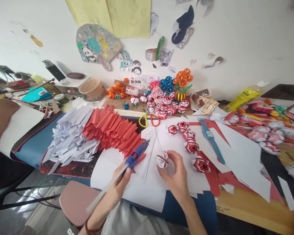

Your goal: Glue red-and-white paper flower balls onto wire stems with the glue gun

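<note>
My left hand [122, 178] is wrapped round a blue hot glue gun [137, 155]; a long pale glue stick [105, 192] sticks out of its back end. The gun's nozzle points up and to the right. Between thumb and fingers, my right hand [175, 169] pinches a white and red paper flower [162, 160], its striped closed side toward me. Thin wires [150, 160] lie on the white paper [137, 192] between the two hands. Finished-looking red and white paper roses [191, 147] sit just right of my right hand, apart from it.
Piles of folded white strips [71, 137] and red strips [112, 130] lie at the left. Scissors [149, 120] rest behind the wires. A blue watch [212, 138] lies on paper scraps at the right. Colourful flowers [166, 85] stand at the back. Another person's arm [1, 117] is far left.
</note>
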{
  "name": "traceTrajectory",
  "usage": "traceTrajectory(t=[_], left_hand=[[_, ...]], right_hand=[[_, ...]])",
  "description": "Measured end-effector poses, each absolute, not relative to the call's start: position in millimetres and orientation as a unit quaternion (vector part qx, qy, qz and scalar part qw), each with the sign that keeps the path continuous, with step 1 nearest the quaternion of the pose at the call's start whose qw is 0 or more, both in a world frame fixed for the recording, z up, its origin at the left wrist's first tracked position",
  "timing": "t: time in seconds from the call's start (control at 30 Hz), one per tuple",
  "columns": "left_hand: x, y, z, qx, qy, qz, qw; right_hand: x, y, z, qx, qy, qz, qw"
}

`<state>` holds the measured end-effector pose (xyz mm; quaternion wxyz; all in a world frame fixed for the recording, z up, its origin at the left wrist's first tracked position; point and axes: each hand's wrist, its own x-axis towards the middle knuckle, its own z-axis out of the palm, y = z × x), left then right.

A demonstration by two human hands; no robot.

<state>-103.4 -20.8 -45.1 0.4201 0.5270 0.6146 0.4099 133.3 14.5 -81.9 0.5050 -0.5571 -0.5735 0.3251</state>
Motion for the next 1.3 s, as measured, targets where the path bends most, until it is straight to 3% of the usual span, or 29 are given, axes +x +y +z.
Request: traceTrajectory(t=[0.13,0.5,1.03,1.3], left_hand=[[-116,-19,-32,0.532,0.6,0.368,0.471],[-123,-15,7,0.615,0.602,0.263,0.436],[-119,-11,-7,0.573,0.568,0.295,0.512],[-119,-16,-13,0.602,0.563,0.302,0.479]], right_hand=[[121,22,-86,-0.572,-0.608,0.298,0.463],[124,25,-87,-0.548,-0.653,0.3,0.429],[125,24,-92,-0.553,-0.661,0.267,0.431],[123,22,-89,-0.556,-0.662,0.266,0.427]])
